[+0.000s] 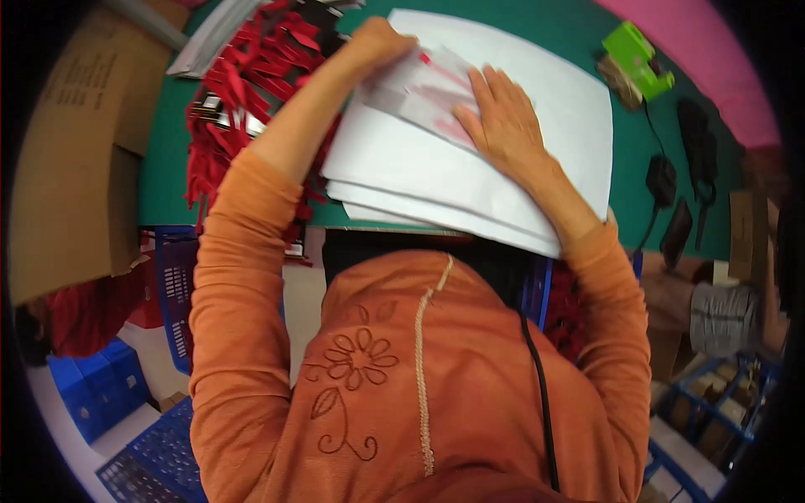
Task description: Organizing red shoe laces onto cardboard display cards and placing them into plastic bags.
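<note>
A clear plastic bag (411, 94) with a small red mark near its far end lies on a stack of large white sheets (553, 92). At the bag's far left end, my left hand (379, 44) is closed, its fingers curled on the bag's edge. My right hand (507, 126) is open, fingers stretched out, pressing flat on the bag's right side and the sheet below. What is inside the bag is too blurred to tell. Left of the sheets, beside my left forearm, lies a heap of red ribbons (251, 71) with black and white pieces among them.
The table has a green top (168, 180). At its far right stands a bright green tape dispenser (635, 63), with a black cable and adapter (661, 180) nearer. A large cardboard box (67, 159) rises on the left. Blue plastic crates (173, 293) stand below.
</note>
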A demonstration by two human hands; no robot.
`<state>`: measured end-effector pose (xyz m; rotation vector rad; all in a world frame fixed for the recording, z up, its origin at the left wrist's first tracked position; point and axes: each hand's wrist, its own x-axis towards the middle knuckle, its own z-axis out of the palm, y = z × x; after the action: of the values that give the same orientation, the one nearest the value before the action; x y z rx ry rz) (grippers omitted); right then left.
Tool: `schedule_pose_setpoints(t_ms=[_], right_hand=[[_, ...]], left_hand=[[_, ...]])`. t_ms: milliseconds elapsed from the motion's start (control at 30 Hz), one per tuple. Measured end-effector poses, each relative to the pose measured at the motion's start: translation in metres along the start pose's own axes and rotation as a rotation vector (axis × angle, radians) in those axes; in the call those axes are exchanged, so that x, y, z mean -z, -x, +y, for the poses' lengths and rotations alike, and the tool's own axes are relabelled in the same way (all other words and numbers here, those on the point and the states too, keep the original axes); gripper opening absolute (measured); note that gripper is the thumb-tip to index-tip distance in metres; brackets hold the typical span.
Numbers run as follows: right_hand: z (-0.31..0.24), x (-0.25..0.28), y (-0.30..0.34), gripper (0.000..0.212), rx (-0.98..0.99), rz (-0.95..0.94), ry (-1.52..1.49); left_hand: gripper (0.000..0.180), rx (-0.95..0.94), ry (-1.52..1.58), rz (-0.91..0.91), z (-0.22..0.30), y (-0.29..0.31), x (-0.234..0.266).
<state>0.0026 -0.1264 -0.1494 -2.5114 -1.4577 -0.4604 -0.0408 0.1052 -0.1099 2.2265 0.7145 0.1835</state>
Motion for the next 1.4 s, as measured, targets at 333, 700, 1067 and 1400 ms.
schedule_pose_setpoints(t_ms=[333, 700, 1067, 1400], right_hand=[[0.011, 0.001, -0.002, 0.048, -0.182, 0.050, -0.571], [0.028, 0.026, -0.034, 0.022, -0.449, -0.008, -1.168], [0.067, 0.053, -0.148, 0.023, -0.345, -0.316, -1.599], [-0.037, -0.011, -0.295, 0.032, -0.793, -0.110, -1.774]], left_hand=[[0.028, 0.021, 0.286, 0.002, 0.016, 0.008, 0.000], [0.023, -0.118, 0.447, 0.025, 0.026, 0.012, 0.004], [0.037, -0.250, 0.567, -0.520, -0.003, -0.067, 0.166], [0.028, -0.029, 0.445, -0.089, -0.081, -0.134, 0.187]])
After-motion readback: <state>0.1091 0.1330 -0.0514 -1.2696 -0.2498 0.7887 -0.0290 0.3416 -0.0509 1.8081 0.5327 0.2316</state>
